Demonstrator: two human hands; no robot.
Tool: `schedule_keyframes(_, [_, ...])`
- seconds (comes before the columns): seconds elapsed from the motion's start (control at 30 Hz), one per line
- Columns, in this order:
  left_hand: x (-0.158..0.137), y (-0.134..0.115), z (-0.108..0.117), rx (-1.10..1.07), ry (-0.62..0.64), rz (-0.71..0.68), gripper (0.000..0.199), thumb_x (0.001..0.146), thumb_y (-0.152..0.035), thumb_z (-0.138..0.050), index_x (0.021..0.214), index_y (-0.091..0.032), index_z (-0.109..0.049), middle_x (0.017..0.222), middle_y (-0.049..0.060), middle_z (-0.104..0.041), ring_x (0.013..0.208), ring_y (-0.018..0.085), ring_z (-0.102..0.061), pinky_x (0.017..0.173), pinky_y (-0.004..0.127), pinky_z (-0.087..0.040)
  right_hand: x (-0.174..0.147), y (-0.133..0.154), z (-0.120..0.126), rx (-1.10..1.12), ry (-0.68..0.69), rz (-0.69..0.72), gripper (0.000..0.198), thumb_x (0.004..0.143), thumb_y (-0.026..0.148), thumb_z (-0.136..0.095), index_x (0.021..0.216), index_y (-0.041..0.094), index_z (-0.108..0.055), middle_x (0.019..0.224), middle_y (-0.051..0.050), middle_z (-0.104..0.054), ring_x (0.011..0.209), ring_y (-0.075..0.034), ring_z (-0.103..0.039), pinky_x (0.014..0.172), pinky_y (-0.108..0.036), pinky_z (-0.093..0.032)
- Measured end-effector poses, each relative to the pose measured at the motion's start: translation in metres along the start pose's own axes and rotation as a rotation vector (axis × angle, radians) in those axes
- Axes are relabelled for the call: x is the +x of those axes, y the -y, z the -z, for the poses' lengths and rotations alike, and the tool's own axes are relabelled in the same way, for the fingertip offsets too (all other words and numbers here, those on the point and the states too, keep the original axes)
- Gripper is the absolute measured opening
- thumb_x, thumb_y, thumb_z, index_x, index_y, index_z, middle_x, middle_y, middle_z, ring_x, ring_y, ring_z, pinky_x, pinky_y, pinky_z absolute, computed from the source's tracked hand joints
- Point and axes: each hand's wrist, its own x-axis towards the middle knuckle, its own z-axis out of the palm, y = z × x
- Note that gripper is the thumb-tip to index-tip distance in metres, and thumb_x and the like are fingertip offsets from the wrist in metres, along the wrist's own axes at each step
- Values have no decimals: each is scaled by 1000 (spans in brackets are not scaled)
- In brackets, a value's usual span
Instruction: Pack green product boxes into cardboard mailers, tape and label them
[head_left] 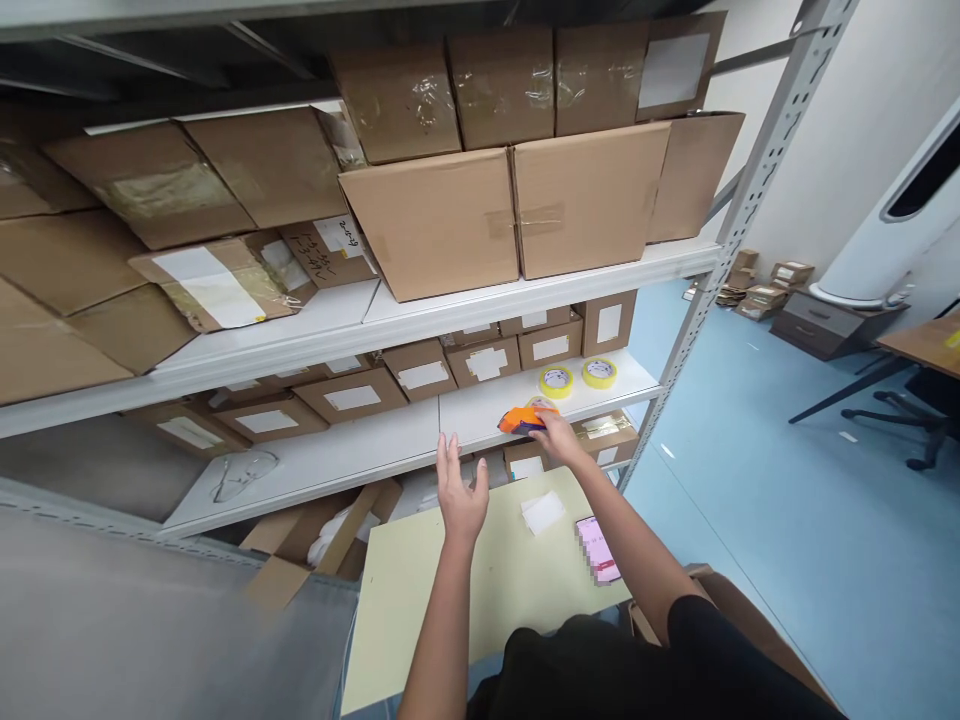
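Note:
My right hand (557,437) grips an orange and dark blue tape dispenser (516,420) at the front of the middle shelf. A roll of tape shows just behind it, though I cannot tell whether it is fitted on the dispenser. Held up over the pale yellow tabletop (420,585), my left hand (460,497) is empty with its fingers apart. Two yellow rolls of tape, a nearer one (556,381) and a farther one (599,373), lie flat on the shelf. White paper slips (543,512) and a phone with a pink screen (598,550) rest on the tabletop.
Cardboard boxes (435,230) fill the upper shelf, and several labelled ones (422,373) line the back of the middle shelf. An open carton (330,540) stands left of the tabletop. The metal shelf post (705,290) rises at right, with a desk (926,345) beyond.

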Motion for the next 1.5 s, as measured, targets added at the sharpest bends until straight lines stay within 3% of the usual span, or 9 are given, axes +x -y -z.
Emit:
schedule_keyframes(0.2, [-10, 7, 7, 87, -6, 56, 55, 98, -40, -59, 151, -28, -52, 163, 15, -41, 118, 26, -67, 100, 43, -56, 69, 5, -9, -296, 170, -34, 36, 93, 23, -70, 127, 12, -70, 126, -19, -72, 121, -31, -62, 108, -40, -41])
schedule_keyframes(0.37, [-26, 16, 23, 136, 9, 120, 47, 99, -39, -58, 146, -30, -58, 161, 12, -44, 126, 27, -64, 102, 43, -55, 87, 5, -27, -400, 169, -67, 34, 90, 22, -69, 123, 12, -71, 123, -21, -71, 126, -34, -55, 109, -43, -35])
schedule_keyframes(0.47, [-36, 28, 34, 172, -6, 175, 44, 100, -39, -57, 142, -29, -61, 157, 12, -50, 134, 28, -59, 104, 44, -54, 85, 3, -34, -341, 62, -9, 48, 87, 23, -69, 134, 13, -66, 134, -21, -66, 129, -36, -51, 111, -47, -35])
schedule_keyframes(0.63, [-55, 54, 53, 244, -17, 247, 43, 99, -39, -57, 139, -25, -63, 149, 13, -58, 140, 28, -54, 111, 48, -51, 64, 21, -57, -9, -59, 171, 47, 93, 32, -58, 135, 15, -67, 131, -17, -68, 126, -34, -56, 112, -49, -42])
schedule_keyframes(0.73, [-70, 66, 73, 307, -27, 265, 46, 98, -37, -58, 142, -24, -61, 151, 13, -58, 143, 28, -51, 119, 50, -42, 43, 49, -82, 201, -37, 244, 51, 94, 41, -57, 139, 19, -66, 137, -14, -68, 130, -33, -57, 115, -51, -42])
schedule_keyframes(0.83, [-89, 74, 102, 357, -85, 316, 50, 98, -35, -58, 147, -24, -57, 153, 13, -56, 144, 28, -51, 122, 50, -40, 18, 84, -112, 369, 74, 246, 56, 95, 48, -58, 142, 20, -64, 143, -13, -65, 135, -31, -56, 119, -51, -41])
schedule_keyframes(1.13, [-176, 76, 223, 422, -417, 545, 53, 97, -32, -56, 150, -23, -54, 155, 13, -55, 146, 27, -49, 120, 48, -41, -71, 221, -206, 708, 498, 262, 60, 93, 52, -62, 145, 23, -61, 152, -14, -58, 139, -31, -55, 111, -52, -50])
schedule_keyframes(1.3, [-250, 69, 304, 460, -590, 633, 55, 97, -33, -55, 151, -22, -52, 157, 13, -52, 148, 27, -46, 122, 49, -38, -150, 312, -258, 781, 699, 314, 60, 92, 52, -64, 145, 24, -62, 151, -14, -59, 139, -31, -55, 110, -51, -51])
schedule_keyframes(1.5, [-359, 66, 401, 419, -797, 732, 56, 97, -33, -55, 152, -24, -52, 157, 11, -52, 147, 26, -46, 123, 49, -38, -277, 408, -313, 802, 908, 389, 57, 89, 51, -66, 140, 25, -65, 150, -12, -60, 137, -30, -57, 107, -48, -53])
